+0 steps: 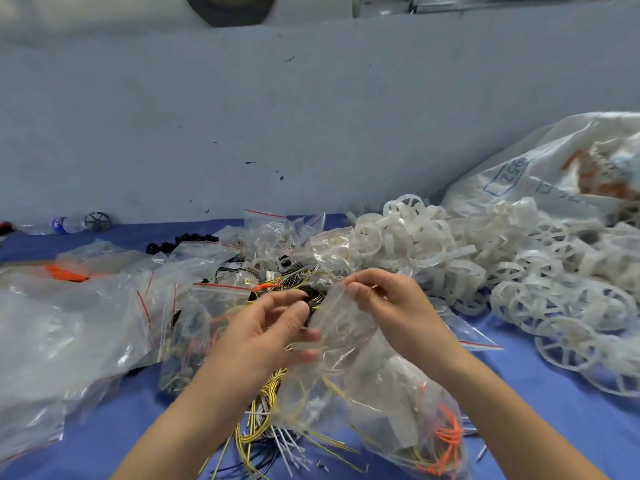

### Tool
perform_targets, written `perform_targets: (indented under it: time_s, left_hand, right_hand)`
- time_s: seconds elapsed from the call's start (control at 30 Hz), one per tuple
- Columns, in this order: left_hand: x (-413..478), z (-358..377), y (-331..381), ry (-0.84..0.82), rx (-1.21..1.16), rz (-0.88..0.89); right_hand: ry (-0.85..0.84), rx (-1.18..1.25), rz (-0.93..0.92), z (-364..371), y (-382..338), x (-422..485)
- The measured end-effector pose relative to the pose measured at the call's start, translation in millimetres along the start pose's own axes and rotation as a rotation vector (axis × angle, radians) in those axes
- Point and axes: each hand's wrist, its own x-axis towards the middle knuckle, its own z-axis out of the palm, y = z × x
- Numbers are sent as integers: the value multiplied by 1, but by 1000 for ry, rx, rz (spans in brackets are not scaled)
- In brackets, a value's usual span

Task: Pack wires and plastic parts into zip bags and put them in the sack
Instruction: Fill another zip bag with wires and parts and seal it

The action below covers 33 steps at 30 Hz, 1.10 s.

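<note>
A clear plastic zip bag [381, 393] is held up over the blue-covered bench [540, 410], just in front of the person. Its upper edge is pinched between the thumb and fingers of the right hand [388, 303]. Yellow and orange wires are seen inside it.

A small dark bundle of wires [313, 300] is pinched by the left hand [277, 327] right at the bag's mouth, though the lower fingers are blurred.

Loose yellow, white and black wires [256, 431] are spread on the bench beneath the bag. A heap of white wheel-shaped plastic parts [450, 251] is piled to the right, against a white woven sack [540, 168]. More clear zip bags [69, 323] are heaped to the left, some with red seal strips.
</note>
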Motion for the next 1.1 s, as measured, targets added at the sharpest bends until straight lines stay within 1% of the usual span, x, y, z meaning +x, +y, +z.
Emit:
perform_targets:
  time_s: [0.07, 0.1, 0.2, 0.23, 0.27, 0.33, 0.4, 0.47, 0.53, 0.63, 0.67, 0.83, 1.0, 1.1]
  left_hand:
    - [6, -5, 2, 120, 37, 80]
    - [9, -8, 1, 138, 25, 78]
    - [9, -12, -3, 62, -93, -52]
    - [9, -11, -6, 45, -96, -94]
    - [9, -12, -8, 52, -70, -119]
    - [12, -17, -12, 126, -4, -118]
    - [13, -24, -13, 142, -43, -138]
    - [11, -26, -13, 49, -153, -202]
    - [8, -24, -16, 8, -174, -233]
    - [12, -26, -19, 138, -70, -154]
    - [13, -26, -18, 152, -77, -149]
    - [9, -20, -16, -9, -234, -272]
    - [9, -23, -12, -26, -371, -292]
    - [8, -21, -14, -82, -442, -345]
  right_hand:
    - [4, 29, 8, -1, 2, 1]
    - [3, 39, 8, -1, 3, 1]
    - [-9, 44, -3, 2, 4, 3]
    - [-20, 38, -13, 3, 4, 3]
    - [-31, 27, -23, 4, 5, 3]
    - [-45, 11, -40, 7, 6, 3]
    - [-49, 4, -51, 9, 8, 4]
    - [-61, -9, -60, 11, 8, 5]
    - [-76, -12, -61, 12, 9, 6]
    - [-84, -15, -64, 12, 10, 7]
    - [-84, -15, -66, 12, 10, 7]
    - [-83, -18, -67, 11, 12, 7]
    - [-77, -14, -64, 9, 15, 8]
    - [-94, -29, -69, 10, 16, 8]
